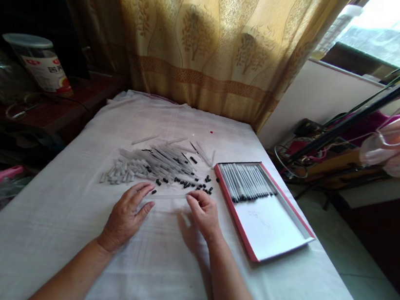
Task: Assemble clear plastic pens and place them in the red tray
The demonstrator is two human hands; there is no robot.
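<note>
On a white cloth (66, 211), from left to right: a pile of pale pieces (118, 171); then the person's left hand (122, 219), thumb and fingers spread apart with nothing visible between them, 1 black cap just beyond the fingertips. Behind lies a heap of clear sticks (160, 159). In front of the heap, between the 2 hands, a clear tube (170, 196) lies crosswise, low over the cloth, its right end at the right hand (206, 217), whose thumb and fingertips look pinched narrow on it. The tube is probably plastic — very light, stiff, smooth enough to slip or roll, and likely to crack if bent hard. Its ends seem best for a light fingertip grip. Loose black caps (186, 184) are scattered behind; farther right, a red-sided box (235, 218) holds a row of black-ended pens (247, 182).
</note>
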